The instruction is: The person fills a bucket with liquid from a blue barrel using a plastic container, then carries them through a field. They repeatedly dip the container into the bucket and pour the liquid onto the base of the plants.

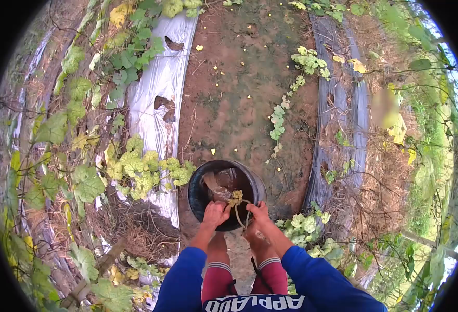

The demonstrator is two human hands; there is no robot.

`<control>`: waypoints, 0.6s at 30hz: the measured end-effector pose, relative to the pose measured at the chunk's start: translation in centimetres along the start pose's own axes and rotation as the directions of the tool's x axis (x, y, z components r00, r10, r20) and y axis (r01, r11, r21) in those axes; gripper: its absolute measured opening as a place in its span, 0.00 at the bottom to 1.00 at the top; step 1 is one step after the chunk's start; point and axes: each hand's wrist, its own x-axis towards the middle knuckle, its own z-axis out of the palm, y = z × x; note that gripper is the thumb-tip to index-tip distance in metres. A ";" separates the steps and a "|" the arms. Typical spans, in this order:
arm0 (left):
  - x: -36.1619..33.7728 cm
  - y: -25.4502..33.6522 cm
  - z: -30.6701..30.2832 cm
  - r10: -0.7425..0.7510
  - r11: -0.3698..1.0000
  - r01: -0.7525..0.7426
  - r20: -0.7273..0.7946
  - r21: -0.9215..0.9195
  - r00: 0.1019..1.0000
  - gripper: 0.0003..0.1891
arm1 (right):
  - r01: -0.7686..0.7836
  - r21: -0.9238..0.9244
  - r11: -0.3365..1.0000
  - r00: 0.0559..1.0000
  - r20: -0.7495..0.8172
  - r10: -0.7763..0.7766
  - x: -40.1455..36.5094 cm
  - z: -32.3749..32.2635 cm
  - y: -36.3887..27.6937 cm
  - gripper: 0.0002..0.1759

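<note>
A black bucket stands on the dirt path in front of my feet. Inside it is something brownish with a shiny, wet-looking surface. A yellowish rope with a bunched knot lies over the near half of the bucket's mouth. My left hand is closed at the near left rim, fingertips on the rope beside the knot. Across from it, at the near right rim, my right hand pinches the loop of the same rope. Part of the rope hangs between the two hands.
White plastic mulch with torn holes borders the path on the left. Greyish plastic mulch runs along the right. Leafy vines reach the bucket's left side; another vine trails onto the path. Dry straw lies at left.
</note>
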 end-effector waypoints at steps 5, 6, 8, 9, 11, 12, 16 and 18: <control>-0.5 5.2 -8.5 0.112 0.992 -0.110 -0.043 0.056 0.993 0.15 | -0.196 0.079 0.977 0.979 -0.046 0.200 -3.0 0.0 -6.6 0.22; -0.2 6.3 -10.3 0.143 0.988 -0.138 -0.081 0.065 0.986 0.14 | -0.208 0.106 0.972 0.975 -0.062 0.215 -3.3 -0.6 -7.4 0.23; -0.1 8.8 -14.9 0.194 0.980 -0.187 -0.131 0.064 0.972 0.10 | -0.215 0.136 0.967 0.967 -0.111 0.231 -4.9 -1.9 -9.3 0.19; 0.5 9.5 -16.8 0.216 0.975 -0.208 -0.130 0.076 0.968 0.10 | -0.228 0.141 0.964 0.956 -0.156 0.249 -5.4 -2.4 -10.8 0.16; 0.8 10.7 -20.5 0.235 0.972 -0.228 -0.151 0.064 0.960 0.10 | -0.205 0.227 0.952 0.968 -0.100 0.232 -6.7 -4.2 -12.4 0.12; 1.4 11.7 -22.5 0.221 0.975 -0.217 -0.157 0.041 0.963 0.10 | -0.183 0.292 0.939 0.978 -0.041 0.204 -6.7 -5.0 -13.3 0.08; 4.7 13.3 -29.8 0.285 0.957 -0.270 -0.164 0.105 0.944 0.12 | -0.099 0.489 0.866 0.974 -0.131 0.185 -7.2 -7.8 -15.8 0.05; 7.0 13.2 -33.0 0.302 0.950 -0.286 -0.129 0.128 0.945 0.13 | -0.119 0.537 0.835 0.955 -0.168 0.244 -7.6 -8.9 -17.9 0.07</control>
